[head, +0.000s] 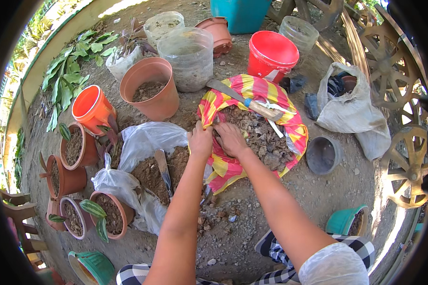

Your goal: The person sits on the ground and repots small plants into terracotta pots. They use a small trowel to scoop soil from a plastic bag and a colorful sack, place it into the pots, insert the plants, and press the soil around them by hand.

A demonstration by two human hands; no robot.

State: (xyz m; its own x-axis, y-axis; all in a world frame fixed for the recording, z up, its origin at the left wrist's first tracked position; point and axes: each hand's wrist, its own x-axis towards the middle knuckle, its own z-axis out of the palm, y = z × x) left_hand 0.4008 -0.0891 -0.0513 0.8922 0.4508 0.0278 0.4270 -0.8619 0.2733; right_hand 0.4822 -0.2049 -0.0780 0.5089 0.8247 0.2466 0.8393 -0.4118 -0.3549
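A red-and-yellow striped plastic bag lies wide open on the ground, with clumpy soil and dry leaf litter inside. At the bag's left rim, my left hand grips the gathered plastic. My right hand reaches just inside that edge, its fingertips hidden in the folds, so its hold is unclear. Across the far rim rests a bolo knife with a wooden handle. To the left, a clear plastic bag holds brown soil, and a hand trowel lies on that soil.
Potted plants line the left side. Farther back stand a brown pot, a clear plastic container and a red bucket. On the right are a grey pot, a white sack and metal wheels.
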